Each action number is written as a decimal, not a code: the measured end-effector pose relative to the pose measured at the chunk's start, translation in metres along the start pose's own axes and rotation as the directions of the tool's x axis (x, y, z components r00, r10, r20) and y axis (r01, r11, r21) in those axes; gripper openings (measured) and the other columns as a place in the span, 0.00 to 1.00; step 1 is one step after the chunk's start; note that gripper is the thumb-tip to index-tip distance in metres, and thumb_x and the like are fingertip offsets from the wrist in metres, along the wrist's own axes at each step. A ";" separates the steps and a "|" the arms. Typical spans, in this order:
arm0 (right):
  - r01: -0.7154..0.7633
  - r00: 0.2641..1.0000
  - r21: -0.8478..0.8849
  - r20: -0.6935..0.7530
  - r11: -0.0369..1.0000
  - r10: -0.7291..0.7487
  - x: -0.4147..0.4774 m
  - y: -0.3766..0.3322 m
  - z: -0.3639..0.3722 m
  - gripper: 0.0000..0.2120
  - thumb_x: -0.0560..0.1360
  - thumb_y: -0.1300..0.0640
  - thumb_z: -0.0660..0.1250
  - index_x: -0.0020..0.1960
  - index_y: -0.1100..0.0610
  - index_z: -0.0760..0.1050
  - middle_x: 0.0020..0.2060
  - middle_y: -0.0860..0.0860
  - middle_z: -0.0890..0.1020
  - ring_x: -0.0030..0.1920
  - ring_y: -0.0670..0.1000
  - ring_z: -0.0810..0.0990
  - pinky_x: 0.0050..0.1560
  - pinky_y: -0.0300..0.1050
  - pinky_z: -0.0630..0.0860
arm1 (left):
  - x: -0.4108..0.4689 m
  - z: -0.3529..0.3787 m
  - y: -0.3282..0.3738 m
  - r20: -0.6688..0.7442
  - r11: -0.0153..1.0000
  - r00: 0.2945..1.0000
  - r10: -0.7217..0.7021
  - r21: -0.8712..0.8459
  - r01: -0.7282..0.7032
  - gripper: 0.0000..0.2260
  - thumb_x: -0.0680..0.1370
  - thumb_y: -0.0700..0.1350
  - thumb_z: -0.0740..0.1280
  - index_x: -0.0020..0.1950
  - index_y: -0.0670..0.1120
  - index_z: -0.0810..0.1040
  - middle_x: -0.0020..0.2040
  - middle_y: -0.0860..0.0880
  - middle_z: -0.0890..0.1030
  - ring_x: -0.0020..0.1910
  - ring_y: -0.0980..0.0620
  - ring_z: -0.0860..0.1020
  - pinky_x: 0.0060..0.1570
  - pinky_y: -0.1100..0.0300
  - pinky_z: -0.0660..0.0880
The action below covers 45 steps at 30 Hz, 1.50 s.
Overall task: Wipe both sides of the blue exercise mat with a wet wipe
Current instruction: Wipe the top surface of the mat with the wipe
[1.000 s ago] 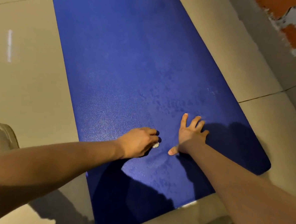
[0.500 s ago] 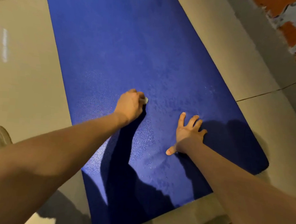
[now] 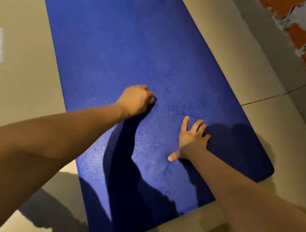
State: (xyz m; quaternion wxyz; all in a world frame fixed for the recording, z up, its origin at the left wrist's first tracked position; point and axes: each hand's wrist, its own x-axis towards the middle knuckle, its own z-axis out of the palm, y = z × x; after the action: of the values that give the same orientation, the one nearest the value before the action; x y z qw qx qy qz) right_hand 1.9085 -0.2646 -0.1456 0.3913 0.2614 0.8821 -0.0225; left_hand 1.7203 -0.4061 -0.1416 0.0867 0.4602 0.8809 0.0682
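One mat (image 3: 135, 43) flat on floor (image 3: 21, 90). Left hand (image 3: 134, 101) fisted round wipe (image 3: 151, 100), pressed to mat near centre. Right hand (image 3: 190, 139) splayed flat on mat nearer the end, gripping nothing.

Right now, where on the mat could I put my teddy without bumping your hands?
The far stretch of the blue mat, beyond the left hand, is bare. So is the grey floor along its left edge. The near end is crowded: left hand holding the wet wipe, right hand pressed flat.
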 end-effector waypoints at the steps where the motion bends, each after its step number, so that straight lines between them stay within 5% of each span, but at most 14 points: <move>1: 0.002 1.000 -0.004 -0.002 1.000 -0.002 0.000 0.000 0.000 0.79 0.55 0.27 0.78 0.77 0.59 0.25 0.75 0.71 0.39 0.76 0.73 0.44 0.71 0.70 0.60 | 0.011 -0.005 -0.012 -0.015 0.992 0.992 -0.127 -0.004 0.127 0.12 0.82 0.47 0.62 0.51 0.42 0.81 0.48 0.39 0.79 0.48 0.35 0.79 0.43 0.48 0.75; 4: 0.006 1.000 -0.006 -0.009 1.000 -0.007 0.001 0.001 0.001 0.79 0.54 0.27 0.78 0.77 0.58 0.25 0.75 0.71 0.39 0.76 0.72 0.45 0.71 0.70 0.60 | 0.029 -0.011 -0.040 -0.011 0.929 0.932 -0.362 -0.086 0.359 0.09 0.80 0.45 0.64 0.47 0.42 0.81 0.44 0.40 0.82 0.45 0.35 0.80 0.43 0.47 0.78; 8: 0.001 1.000 -0.005 -0.003 1.000 -0.001 0.002 0.000 0.002 0.79 0.54 0.27 0.78 0.77 0.59 0.24 0.75 0.71 0.39 0.76 0.72 0.44 0.71 0.70 0.59 | 0.012 0.006 -0.012 0.013 0.913 0.938 -0.345 -0.228 0.339 0.08 0.80 0.45 0.66 0.49 0.44 0.83 0.47 0.40 0.83 0.47 0.36 0.80 0.45 0.52 0.76; 12: -0.002 1.000 -0.003 0.001 1.000 0.002 0.001 -0.001 -0.001 0.80 0.54 0.27 0.78 0.76 0.58 0.24 0.75 0.71 0.39 0.76 0.73 0.44 0.71 0.69 0.60 | -0.041 0.024 0.039 0.113 0.959 0.987 0.113 -0.272 -0.079 0.08 0.79 0.42 0.65 0.54 0.48 0.83 0.50 0.45 0.81 0.49 0.41 0.80 0.47 0.52 0.76; 14: -0.003 1.000 -0.001 0.009 1.000 0.003 0.001 0.000 -0.001 0.80 0.54 0.27 0.78 0.76 0.58 0.23 0.75 0.71 0.38 0.76 0.73 0.43 0.71 0.69 0.60 | -0.058 0.025 0.054 0.181 0.911 0.906 0.383 -0.238 -0.338 0.09 0.79 0.44 0.65 0.56 0.48 0.82 0.49 0.46 0.80 0.48 0.43 0.79 0.43 0.51 0.77; 16: -0.004 1.000 0.003 0.014 1.000 0.004 0.001 0.000 0.000 0.80 0.54 0.27 0.78 0.76 0.58 0.23 0.75 0.71 0.38 0.76 0.73 0.43 0.71 0.70 0.59 | -0.054 0.023 0.050 0.188 0.880 0.863 0.470 -0.184 -0.439 0.10 0.80 0.47 0.63 0.55 0.47 0.81 0.48 0.46 0.79 0.47 0.42 0.78 0.41 0.50 0.77; 21: 0.003 1.000 0.009 0.008 1.000 -0.003 0.002 0.000 0.000 0.80 0.54 0.27 0.78 0.76 0.58 0.23 0.75 0.71 0.38 0.76 0.73 0.43 0.72 0.70 0.58 | 0.003 0.010 0.001 0.007 0.991 0.998 0.066 -0.116 -0.064 0.12 0.81 0.50 0.62 0.53 0.48 0.82 0.49 0.43 0.80 0.50 0.38 0.80 0.45 0.50 0.76; 27: 0.013 1.000 0.020 0.016 1.000 -0.014 0.003 0.002 0.001 0.79 0.55 0.28 0.78 0.76 0.58 0.22 0.74 0.71 0.36 0.77 0.73 0.42 0.72 0.70 0.56 | 0.045 0.004 -0.023 -0.053 0.845 0.869 -0.491 -0.272 0.461 0.10 0.80 0.49 0.65 0.47 0.45 0.83 0.47 0.44 0.81 0.45 0.40 0.79 0.41 0.55 0.69; 30: 0.013 1.000 0.021 0.013 1.000 -0.013 0.003 0.002 0.001 0.80 0.55 0.28 0.79 0.76 0.58 0.22 0.74 0.71 0.36 0.77 0.73 0.42 0.72 0.70 0.56 | 0.033 0.019 0.012 -0.019 0.838 0.895 -0.446 -0.360 0.410 0.08 0.80 0.48 0.67 0.49 0.46 0.84 0.48 0.43 0.83 0.48 0.39 0.81 0.43 0.55 0.72; 33: 0.010 1.000 0.016 0.012 1.000 -0.010 0.003 0.001 0.001 0.80 0.54 0.28 0.79 0.76 0.58 0.22 0.74 0.71 0.36 0.77 0.73 0.42 0.72 0.70 0.57 | 0.000 0.029 0.053 0.043 0.932 0.991 -0.129 -0.335 0.136 0.08 0.79 0.44 0.65 0.53 0.48 0.84 0.50 0.44 0.82 0.50 0.40 0.80 0.46 0.52 0.75; 37: -0.001 1.000 0.014 0.020 1.000 0.001 0.003 0.001 0.001 0.80 0.54 0.27 0.78 0.76 0.57 0.22 0.75 0.71 0.36 0.77 0.72 0.41 0.72 0.69 0.57 | -0.029 0.025 0.051 0.086 0.939 0.966 0.242 -0.272 -0.211 0.09 0.79 0.46 0.63 0.54 0.50 0.82 0.52 0.48 0.79 0.50 0.43 0.80 0.46 0.50 0.78; 39: 0.001 1.000 0.007 0.005 1.000 -0.001 0.003 0.002 0.001 0.80 0.54 0.27 0.78 0.76 0.57 0.23 0.75 0.71 0.37 0.77 0.72 0.42 0.72 0.69 0.57 | -0.016 0.021 0.030 0.068 0.967 0.982 0.175 -0.200 -0.158 0.09 0.78 0.46 0.64 0.55 0.50 0.82 0.53 0.47 0.79 0.52 0.42 0.80 0.46 0.50 0.78; 41: 0.009 1.000 0.002 -0.006 1.000 -0.009 0.003 0.002 0.001 0.79 0.54 0.26 0.77 0.76 0.58 0.23 0.75 0.71 0.38 0.76 0.72 0.43 0.72 0.69 0.58 | 0.001 0.015 0.008 0.012 0.981 0.997 -0.073 -0.177 0.074 0.08 0.79 0.46 0.66 0.54 0.48 0.83 0.51 0.44 0.79 0.50 0.39 0.80 0.45 0.51 0.76; 45: 0.013 1.000 -0.008 -0.022 1.000 -0.013 0.002 0.002 0.001 0.79 0.54 0.26 0.77 0.77 0.58 0.25 0.75 0.71 0.40 0.76 0.72 0.45 0.71 0.70 0.59 | 0.011 0.018 -0.009 -0.046 0.838 0.868 -0.495 -0.292 0.462 0.09 0.80 0.46 0.66 0.51 0.45 0.84 0.48 0.41 0.83 0.47 0.38 0.81 0.45 0.50 0.78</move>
State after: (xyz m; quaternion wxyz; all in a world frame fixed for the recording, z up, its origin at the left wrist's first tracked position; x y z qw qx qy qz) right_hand 1.9096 -0.2623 -0.1475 0.3825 0.2544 0.8880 -0.0185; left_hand 1.7108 -0.4009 -0.1616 0.1102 0.2042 0.9537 0.1916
